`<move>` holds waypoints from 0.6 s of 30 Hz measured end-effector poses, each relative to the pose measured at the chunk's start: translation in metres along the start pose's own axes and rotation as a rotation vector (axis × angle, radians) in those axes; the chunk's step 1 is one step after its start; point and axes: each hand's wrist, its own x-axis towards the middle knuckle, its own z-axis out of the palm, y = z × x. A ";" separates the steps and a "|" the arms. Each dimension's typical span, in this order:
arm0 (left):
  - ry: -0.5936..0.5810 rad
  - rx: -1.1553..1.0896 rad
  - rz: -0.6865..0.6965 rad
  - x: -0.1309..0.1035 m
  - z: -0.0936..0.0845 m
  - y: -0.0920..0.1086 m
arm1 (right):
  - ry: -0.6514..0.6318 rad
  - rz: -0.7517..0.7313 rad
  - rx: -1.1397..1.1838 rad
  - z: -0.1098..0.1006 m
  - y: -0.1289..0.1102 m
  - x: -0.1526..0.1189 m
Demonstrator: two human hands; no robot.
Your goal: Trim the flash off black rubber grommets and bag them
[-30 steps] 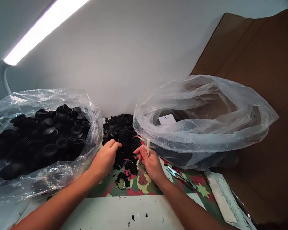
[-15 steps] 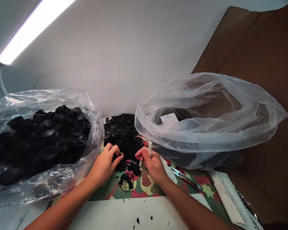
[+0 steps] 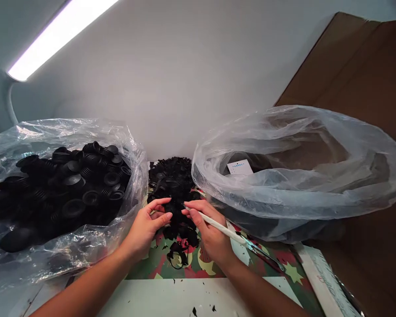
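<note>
My left hand [image 3: 148,226] has its thumb and index finger curved around a black ribbed rubber part [image 3: 168,208], which is hard to pick out against the dark pile behind. In my right hand [image 3: 214,229] is a slim white pen-shaped tool [image 3: 222,227], gripped near its tip, which points left toward the part. Its tail slants down to the right. Beyond both hands lies a heap of black rubber parts and scraps [image 3: 171,176]. Several thin black trimmings [image 3: 178,253] lie on the patterned mat [image 3: 158,259] just below.
At left, a clear plastic bag [image 3: 137,176] holds many black ribbed rubber parts [image 3: 74,207]. An open clear bag [image 3: 284,202] at right contains a white card [image 3: 240,167]. Scissors [image 3: 264,254] lie on the mat. A cardboard box [image 3: 366,66] stands at far right; a lamp [image 3: 62,37] shines overhead.
The white tool has swung from nearly upright to a slant, its tip now toward my left hand. My left fingers have parted slightly. The whole view has shifted a little.
</note>
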 end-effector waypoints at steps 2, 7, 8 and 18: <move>-0.010 0.030 0.001 -0.001 0.001 -0.004 | -0.013 -0.032 -0.039 0.000 0.002 -0.003; -0.029 0.088 0.023 0.000 0.003 -0.008 | -0.078 -0.152 -0.164 -0.004 0.003 -0.005; -0.027 0.093 0.032 0.001 0.003 -0.008 | -0.101 -0.174 -0.191 -0.004 0.003 -0.004; -0.030 0.179 0.103 -0.002 0.004 -0.004 | -0.185 -0.258 -0.355 -0.002 0.005 -0.006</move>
